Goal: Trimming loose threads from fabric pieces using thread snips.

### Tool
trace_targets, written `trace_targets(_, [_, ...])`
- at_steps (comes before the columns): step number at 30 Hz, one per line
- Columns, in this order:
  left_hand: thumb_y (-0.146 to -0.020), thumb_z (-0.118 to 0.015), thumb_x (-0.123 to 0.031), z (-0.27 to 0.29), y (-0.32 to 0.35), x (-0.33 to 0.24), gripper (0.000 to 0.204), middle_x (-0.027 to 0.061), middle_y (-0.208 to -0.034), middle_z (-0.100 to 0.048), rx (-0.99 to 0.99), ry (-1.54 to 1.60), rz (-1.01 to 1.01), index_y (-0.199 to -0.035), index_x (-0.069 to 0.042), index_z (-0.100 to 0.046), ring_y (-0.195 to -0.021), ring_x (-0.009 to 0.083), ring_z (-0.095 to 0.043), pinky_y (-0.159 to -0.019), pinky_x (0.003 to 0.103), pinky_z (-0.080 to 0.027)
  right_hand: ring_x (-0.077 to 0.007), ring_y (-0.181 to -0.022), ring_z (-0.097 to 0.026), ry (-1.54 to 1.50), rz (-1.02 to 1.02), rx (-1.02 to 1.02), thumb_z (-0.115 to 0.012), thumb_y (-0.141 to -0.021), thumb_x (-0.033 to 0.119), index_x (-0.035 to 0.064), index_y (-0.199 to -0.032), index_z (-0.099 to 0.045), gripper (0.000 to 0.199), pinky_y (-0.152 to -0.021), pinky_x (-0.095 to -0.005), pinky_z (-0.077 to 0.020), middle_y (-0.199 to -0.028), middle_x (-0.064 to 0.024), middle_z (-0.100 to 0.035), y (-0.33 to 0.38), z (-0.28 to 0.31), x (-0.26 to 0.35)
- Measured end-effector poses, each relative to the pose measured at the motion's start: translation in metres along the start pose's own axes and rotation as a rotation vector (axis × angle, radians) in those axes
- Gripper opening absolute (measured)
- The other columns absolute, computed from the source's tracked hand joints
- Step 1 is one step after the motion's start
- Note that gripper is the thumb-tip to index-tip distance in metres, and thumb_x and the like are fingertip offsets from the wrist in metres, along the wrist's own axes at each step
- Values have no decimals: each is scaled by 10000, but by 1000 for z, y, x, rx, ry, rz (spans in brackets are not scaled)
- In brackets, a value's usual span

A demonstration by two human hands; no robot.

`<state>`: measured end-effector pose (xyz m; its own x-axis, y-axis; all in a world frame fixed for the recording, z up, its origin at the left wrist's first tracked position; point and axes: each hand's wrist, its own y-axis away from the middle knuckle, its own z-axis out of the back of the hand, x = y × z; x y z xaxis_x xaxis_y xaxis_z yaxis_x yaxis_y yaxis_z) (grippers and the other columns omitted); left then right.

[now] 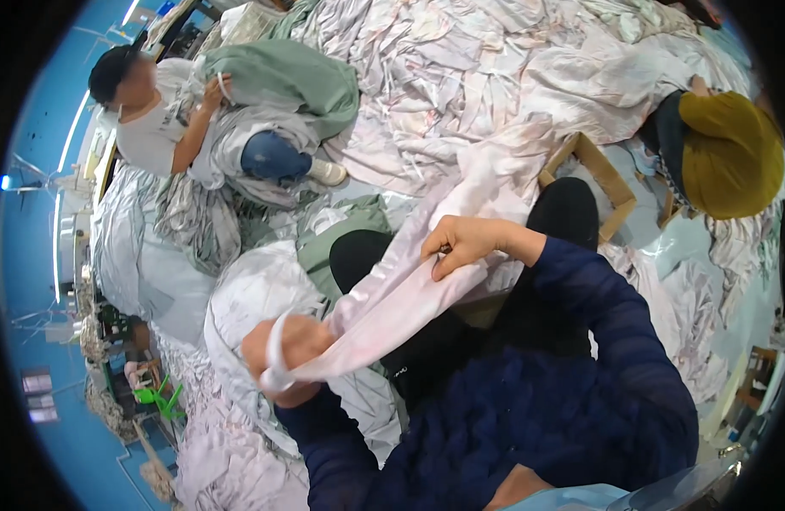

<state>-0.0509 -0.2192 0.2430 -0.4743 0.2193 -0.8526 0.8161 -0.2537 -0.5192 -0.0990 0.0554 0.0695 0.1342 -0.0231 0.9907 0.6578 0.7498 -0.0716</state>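
Observation:
A pale pink cloth (394,328) stretches across my lap between my two hands. My right hand (476,242) pinches its upper edge between thumb and fingers. At the lower left, my left hand (295,347) is blurred by motion, closed at the cloth's narrow end. A white strip (276,353) loops over the back of that hand; whether it belongs to the cloth I cannot tell. Beyond my right hand, more pink and white fabric (486,183) runs up from my lap into the heap.
A large heap of pale fabric (426,77) covers the floor ahead. A white bundle (260,289) lies left of my knees. At the right stands a cardboard box (598,175). One person (158,136) sits left with green cloth (282,81); another (724,157) bends over at right.

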Motion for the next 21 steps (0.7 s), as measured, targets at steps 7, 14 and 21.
trace_targets(7, [-970, -490, -385, 36, -42, -80, 296, -43, -807, -485, -1713, -643, -450, -908, -110, -580, -717, 86, -490, -705, 241, -429, -89, -626, -535, 204, -93, -67, -750, -743, 180, 4, -869, -660, 234, -564, -278, -429, -679, -52, -628, 10, 16, -109])
trace_targets(14, [-946, -596, -200, 331, 57, -249, 246, 91, -1016, -630, -1019, -675, -172, -1071, 12, -605, -857, 160, -595, -753, 335, -519, -168, -503, -579, 167, -566, -37, -753, -684, 249, 8, -748, -655, 268, -496, -326, -455, -614, -82, -647, 54, 38, -173])
trace_targets(21, [-851, -614, -123, 388, 83, -317, 263, 187, -945, -666, -1041, -1820, 37, -1045, 54, -629, -801, 270, -658, -701, 369, -540, -208, -509, -627, 487, -503, -339, -713, -672, 161, 7, -748, -656, 181, -493, -364, -496, -599, -113, -629, 111, 101, -201])
